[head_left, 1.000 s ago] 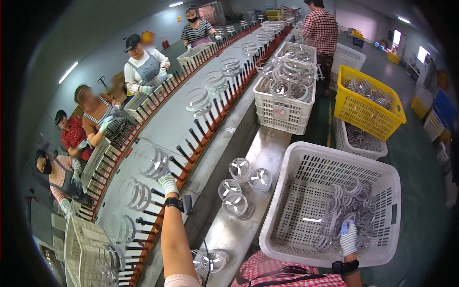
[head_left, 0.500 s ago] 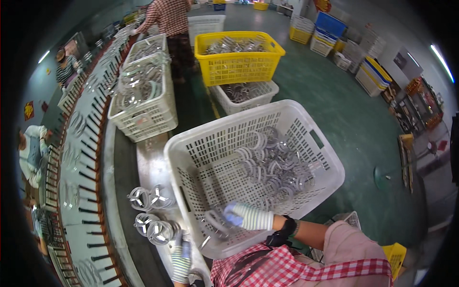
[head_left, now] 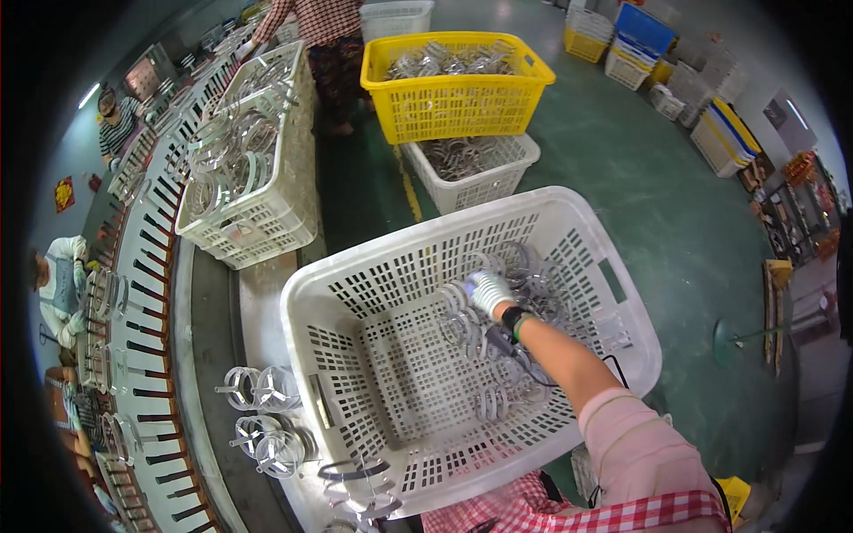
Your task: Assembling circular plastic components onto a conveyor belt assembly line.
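Note:
My right hand (head_left: 489, 291), in a striped glove with bluish fingertips, reaches into a large white plastic basket (head_left: 298, 298). Its fingers bend down, closed, on the clear plastic ring parts (head_left: 458, 322) piled along the basket's right half; the pile partly hides the fingertips. My left hand is out of sight. Some clear rings (head_left: 355, 471) stand one above another by the basket's near left corner, and what supports them from below cannot be seen. To the basket's left, several round clear parts with three-spoked ends (head_left: 277, 388) lie on the metal work surface (head_left: 267, 306).
On my left runs a conveyor (head_left: 147, 355) with rows of dark pegs. Stacked white baskets (head_left: 258, 235) of clear parts stand ahead. Beyond my basket, a yellow basket (head_left: 462, 111) rests on a white one (head_left: 480, 182). Other people work along the conveyor.
My right hand has moved from the basket's near left side to the pile at its far right. My left hand has left the view. Rings now show at the near left corner.

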Demonstrator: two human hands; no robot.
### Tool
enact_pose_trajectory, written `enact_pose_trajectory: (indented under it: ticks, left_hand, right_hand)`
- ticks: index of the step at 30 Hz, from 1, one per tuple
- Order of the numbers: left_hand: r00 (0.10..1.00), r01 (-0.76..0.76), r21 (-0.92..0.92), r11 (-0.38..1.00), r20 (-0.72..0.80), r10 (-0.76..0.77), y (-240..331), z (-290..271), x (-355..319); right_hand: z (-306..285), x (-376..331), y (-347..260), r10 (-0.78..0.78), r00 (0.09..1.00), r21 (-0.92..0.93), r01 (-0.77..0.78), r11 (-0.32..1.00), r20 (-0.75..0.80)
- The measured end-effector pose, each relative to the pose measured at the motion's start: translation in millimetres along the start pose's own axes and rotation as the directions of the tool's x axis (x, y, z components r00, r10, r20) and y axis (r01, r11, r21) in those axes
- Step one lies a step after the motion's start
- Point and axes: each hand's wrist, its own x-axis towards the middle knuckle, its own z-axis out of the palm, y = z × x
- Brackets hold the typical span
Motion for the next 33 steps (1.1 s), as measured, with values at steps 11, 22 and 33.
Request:
enact_pose_trajectory:
  ticks: [11,22,33]
  left_hand:
    - [0.958,-0.052,-0.036,0.998,-0.285,0.040,-5.2,3.8,-40.3]
    - [0.868,-0.288,-0.779,0.557,-0.458,-0.193,-45.2,-7.9,-31.8]
    - [0.964,-0.215,-0.730,0.648,-0.053,0.260,-49.9,-60.9,-33.8]
  right_hand:
    - [15.6,82.0,81.5,-0.187,0.982,-0.662,0.151,0.734,0.017]
    - [6.2,56.7,90.9,-0.350,0.930,-0.528,0.244,0.814,-0.111]
    - [-14.8,-53.3,22.7,-0.124,0.863,0.347,0.324,0.880,-0.489]
